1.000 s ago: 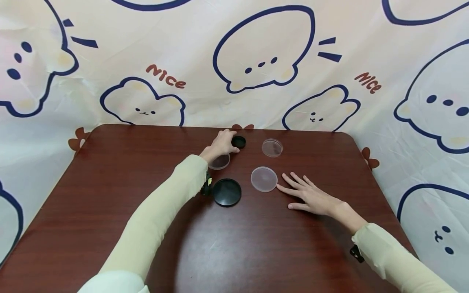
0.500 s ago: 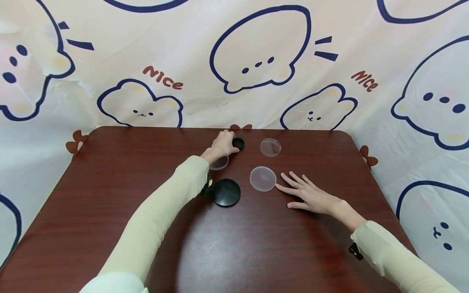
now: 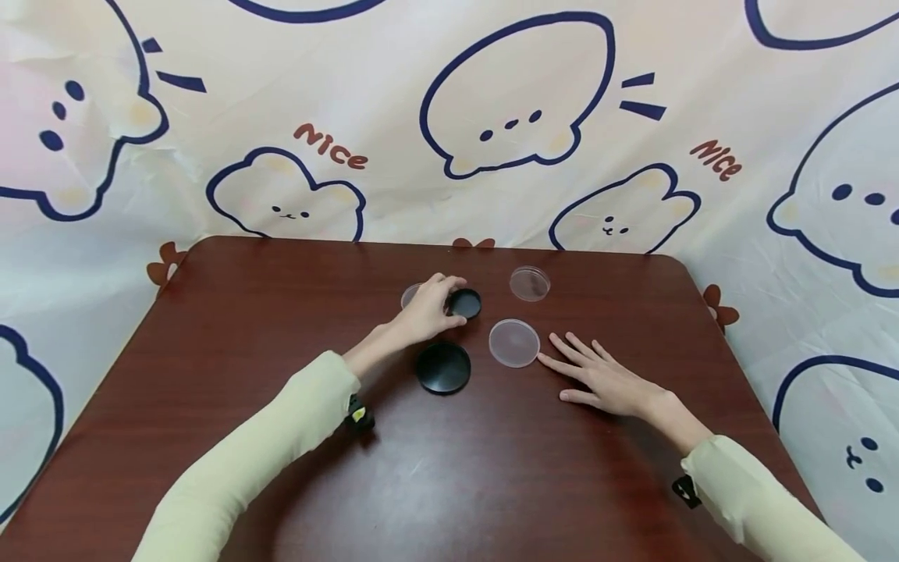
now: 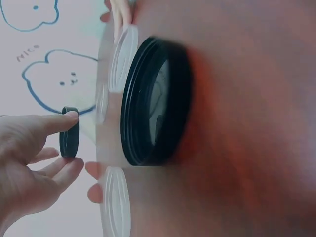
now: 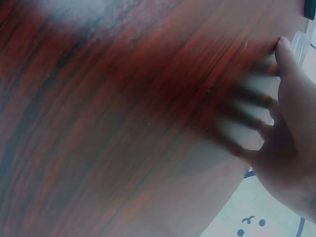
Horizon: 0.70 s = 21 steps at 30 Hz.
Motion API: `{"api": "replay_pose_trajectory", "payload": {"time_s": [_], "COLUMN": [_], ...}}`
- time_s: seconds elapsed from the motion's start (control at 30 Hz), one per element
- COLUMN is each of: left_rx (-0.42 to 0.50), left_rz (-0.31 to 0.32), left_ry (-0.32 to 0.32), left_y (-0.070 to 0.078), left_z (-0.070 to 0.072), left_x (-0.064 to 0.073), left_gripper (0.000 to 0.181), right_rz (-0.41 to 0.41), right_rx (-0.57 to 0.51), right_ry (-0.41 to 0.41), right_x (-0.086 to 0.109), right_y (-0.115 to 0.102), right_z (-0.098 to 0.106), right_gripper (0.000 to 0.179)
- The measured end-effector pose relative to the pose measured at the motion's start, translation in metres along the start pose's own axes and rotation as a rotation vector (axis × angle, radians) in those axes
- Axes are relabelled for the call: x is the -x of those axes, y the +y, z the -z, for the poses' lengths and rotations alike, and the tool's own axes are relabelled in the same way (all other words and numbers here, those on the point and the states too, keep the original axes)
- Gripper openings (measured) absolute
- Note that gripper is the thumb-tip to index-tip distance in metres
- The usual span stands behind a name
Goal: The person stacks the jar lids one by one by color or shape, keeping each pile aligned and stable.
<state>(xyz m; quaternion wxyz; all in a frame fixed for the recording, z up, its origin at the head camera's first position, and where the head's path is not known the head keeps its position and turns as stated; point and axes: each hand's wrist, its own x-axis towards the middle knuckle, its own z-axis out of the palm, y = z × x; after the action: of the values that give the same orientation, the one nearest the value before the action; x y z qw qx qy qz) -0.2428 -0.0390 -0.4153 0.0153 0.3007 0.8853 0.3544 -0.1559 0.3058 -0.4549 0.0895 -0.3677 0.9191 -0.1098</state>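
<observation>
My left hand (image 3: pixel 424 312) pinches a small black round lid (image 3: pixel 467 303) by its edge, between thumb and fingers. In the left wrist view this lid (image 4: pixel 70 136) is seen edge-on, held up off the table. Close in front of that hand lies a larger black round lid (image 3: pixel 443 368), and in the left wrist view its ridged rim (image 4: pixel 180 103) shows. My right hand (image 3: pixel 609 384) rests on the table with fingers spread. Its index fingertip is right at the rim of a clear round plastic lid (image 3: pixel 514 343).
A smaller clear round dish (image 3: pixel 530 284) lies toward the back edge of the brown wooden table (image 3: pixel 295 304). Another clear round piece (image 3: pixel 410 295) is partly hidden behind the left hand. A cartoon-print cloth (image 3: pixel 393 203) hangs behind the table and along its sides.
My left hand has lifted the small black lid from near the back edge and brought it closer, toward the larger black lid. The right hand stays in place.
</observation>
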Motion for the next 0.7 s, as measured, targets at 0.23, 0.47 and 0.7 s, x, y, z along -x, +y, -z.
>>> {"api": "replay_pose_trajectory", "payload": {"time_s": [0.23,0.47,0.7], "left_rx": [0.016,0.004,-0.079], "left_rz": [-0.033,-0.054,-0.041], "left_ry": [0.020,-0.006,-0.049], "left_y": [0.001,0.006,0.010], "left_z": [-0.001,-0.003,-0.010], "left_x": [0.040,0.064,0.077], "left_gripper": [0.050,0.051,0.050], "right_rz": [-0.036,-0.029,-0.029], "right_rx": [0.006,0.001,-0.002], "right_ry": [-0.019,-0.031,-0.032], "right_x": [0.001,0.000,-0.001], "right_y": [-0.002,0.000,0.000], "right_z": [0.000,-0.001,-0.002], "right_gripper": [0.062,0.062,0.062]}}
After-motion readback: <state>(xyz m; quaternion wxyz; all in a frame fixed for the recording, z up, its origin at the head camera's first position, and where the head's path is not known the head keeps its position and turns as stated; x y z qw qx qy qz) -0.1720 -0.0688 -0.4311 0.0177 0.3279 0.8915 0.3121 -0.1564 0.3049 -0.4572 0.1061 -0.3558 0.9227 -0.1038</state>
